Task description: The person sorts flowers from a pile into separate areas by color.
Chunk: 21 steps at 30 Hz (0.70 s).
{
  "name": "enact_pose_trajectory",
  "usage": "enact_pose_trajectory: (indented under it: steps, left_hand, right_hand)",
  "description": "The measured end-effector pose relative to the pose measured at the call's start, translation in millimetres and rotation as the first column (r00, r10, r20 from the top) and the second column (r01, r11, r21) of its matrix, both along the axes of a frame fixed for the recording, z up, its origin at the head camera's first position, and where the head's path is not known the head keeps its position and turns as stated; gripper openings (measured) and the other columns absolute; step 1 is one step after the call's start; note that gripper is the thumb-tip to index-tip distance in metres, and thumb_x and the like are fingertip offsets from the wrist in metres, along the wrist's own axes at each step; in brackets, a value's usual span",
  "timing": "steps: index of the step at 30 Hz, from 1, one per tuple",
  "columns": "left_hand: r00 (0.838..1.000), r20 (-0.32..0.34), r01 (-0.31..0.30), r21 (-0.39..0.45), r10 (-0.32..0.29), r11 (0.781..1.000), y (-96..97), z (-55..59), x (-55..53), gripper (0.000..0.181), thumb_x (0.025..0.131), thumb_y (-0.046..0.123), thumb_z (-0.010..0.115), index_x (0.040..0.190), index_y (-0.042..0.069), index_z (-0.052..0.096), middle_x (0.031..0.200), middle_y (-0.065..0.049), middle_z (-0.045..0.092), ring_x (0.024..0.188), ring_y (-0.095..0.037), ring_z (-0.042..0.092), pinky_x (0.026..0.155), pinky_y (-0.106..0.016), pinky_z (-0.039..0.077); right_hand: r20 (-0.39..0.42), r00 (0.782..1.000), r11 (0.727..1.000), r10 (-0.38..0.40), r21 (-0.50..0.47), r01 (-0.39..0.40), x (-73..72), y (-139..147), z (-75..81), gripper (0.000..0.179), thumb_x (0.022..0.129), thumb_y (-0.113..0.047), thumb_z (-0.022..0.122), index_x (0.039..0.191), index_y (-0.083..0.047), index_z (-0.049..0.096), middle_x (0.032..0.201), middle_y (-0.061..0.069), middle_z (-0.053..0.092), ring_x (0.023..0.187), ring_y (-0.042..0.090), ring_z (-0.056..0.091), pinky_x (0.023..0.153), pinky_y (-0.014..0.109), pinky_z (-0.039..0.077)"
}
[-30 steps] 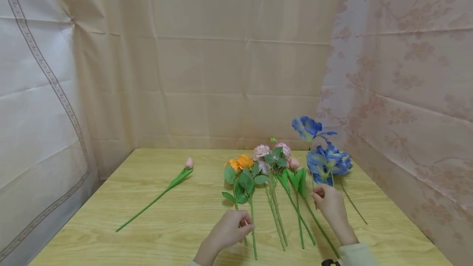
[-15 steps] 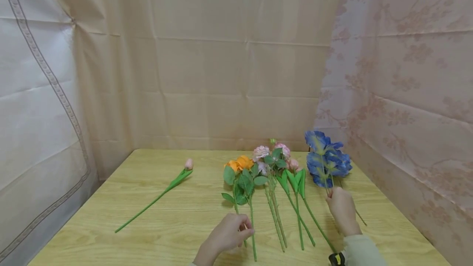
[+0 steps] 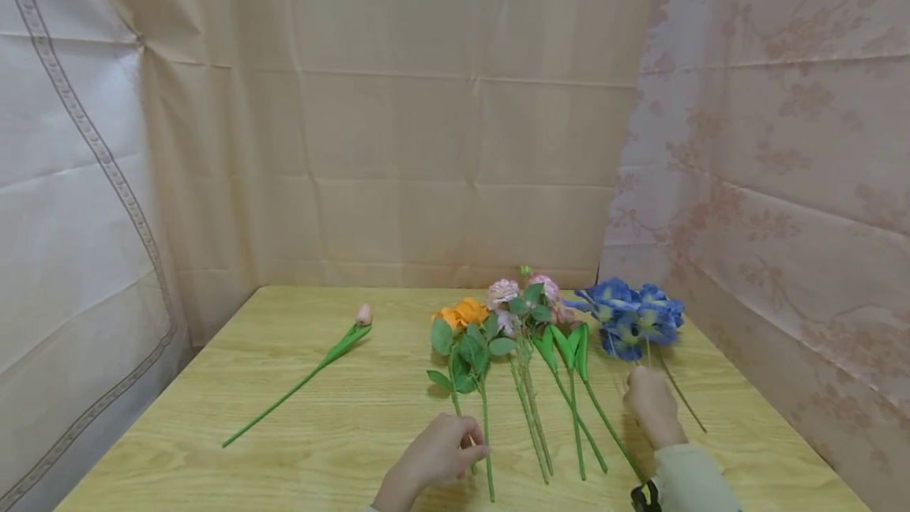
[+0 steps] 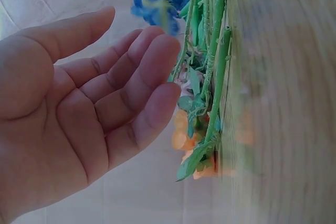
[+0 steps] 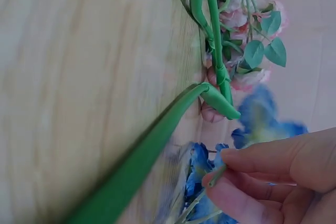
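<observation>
My right hand [image 3: 652, 408] pinches the stem of a blue artificial flower [image 3: 611, 299] between thumb and fingertips at the table's right side. In the right wrist view, the stem's cut end [image 5: 214, 178] pokes out from the pinch. That bloom overlaps other blue flowers [image 5: 197, 163] lying there. My left hand [image 3: 442, 449] hovers by the stems of the orange flowers [image 3: 462, 313], palm bare and fingers loosely bent, as the left wrist view shows. Pink peonies [image 3: 503, 292] with thin stems lie beside the orange ones. Green-leaved tulips [image 3: 572, 346] lie between those and my right hand.
A single pink tulip [image 3: 364, 314] lies slanted on the left part of the wooden table [image 3: 284, 338]. Beige cloth [image 3: 398, 141] hangs behind the table, and a floral curtain [image 3: 775, 180] borders the right side.
My right hand has moved right, then slightly back left, and the blue flower it holds has come down from above onto the other blue blooms. The left hand has barely moved.
</observation>
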<state>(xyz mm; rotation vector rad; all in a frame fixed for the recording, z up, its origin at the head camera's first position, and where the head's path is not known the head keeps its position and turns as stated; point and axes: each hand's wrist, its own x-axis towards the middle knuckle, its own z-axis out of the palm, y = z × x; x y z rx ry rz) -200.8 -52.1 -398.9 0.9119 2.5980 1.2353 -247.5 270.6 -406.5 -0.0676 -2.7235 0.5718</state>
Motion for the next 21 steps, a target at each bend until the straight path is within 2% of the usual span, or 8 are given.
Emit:
enact_pose_trajectory:
  steps: [7,13,17,21]
  left_hand:
    - [1.0,0.025,0.005,-0.013,-0.004,1.0,-0.6,-1.4,-0.2,0.009,0.084,0.013,0.061,0.077,0.007,0.06,0.054,0.002,0.052,0.039,-0.004,0.044,0.042,-0.019,0.039]
    - [0.999,0.039,0.009,-0.018,-0.009,1.0,-1.3,-2.9,0.3,0.009,0.084,0.013,0.062,0.078,0.006,0.061,0.054,0.004,0.051,0.04,-0.004,0.044,0.041,-0.019,0.039]
    - [0.999,0.05,0.011,-0.02,-0.01,1.0,-1.5,-3.1,1.0,0.009,0.083,0.013,0.062,0.078,0.006,0.062,0.054,0.005,0.05,0.04,-0.004,0.045,0.041,-0.019,0.039]
    - [0.998,0.058,0.009,-0.029,-0.007,1.0,-1.7,-3.6,1.9,0.009,0.083,0.014,0.063,0.078,0.006,0.062,0.055,0.004,0.051,0.041,-0.003,0.045,0.041,-0.018,0.039]
  right_hand:
    - [0.073,0.997,1.0,0.02,0.0,-0.02,-2.0,-2.1,0.1,0.039,0.065,0.017,0.04,0.049,-0.016,0.024,0.047,-0.007,0.016,0.043,0.008,0.016,0.039,0.019,0.017]
    - [0.124,0.992,1.0,0.02,0.0,-0.02,-1.3,-1.4,0.3,0.027,0.064,0.015,0.043,0.057,-0.009,0.032,0.055,0.002,0.029,0.049,0.015,0.027,0.043,0.024,0.021]
    - [0.15,0.989,1.0,0.019,-0.017,-0.017,0.3,-2.0,1.4,0.027,0.065,0.014,0.047,0.059,-0.009,0.032,0.057,0.003,0.029,0.05,0.016,0.028,0.043,0.025,0.021]
    - [0.175,0.985,1.0,0.013,-0.007,-0.011,3.0,-3.5,4.3,0.017,0.073,0.003,0.059,0.065,-0.001,0.045,0.061,0.005,0.045,0.053,0.019,0.044,0.043,0.03,0.035]
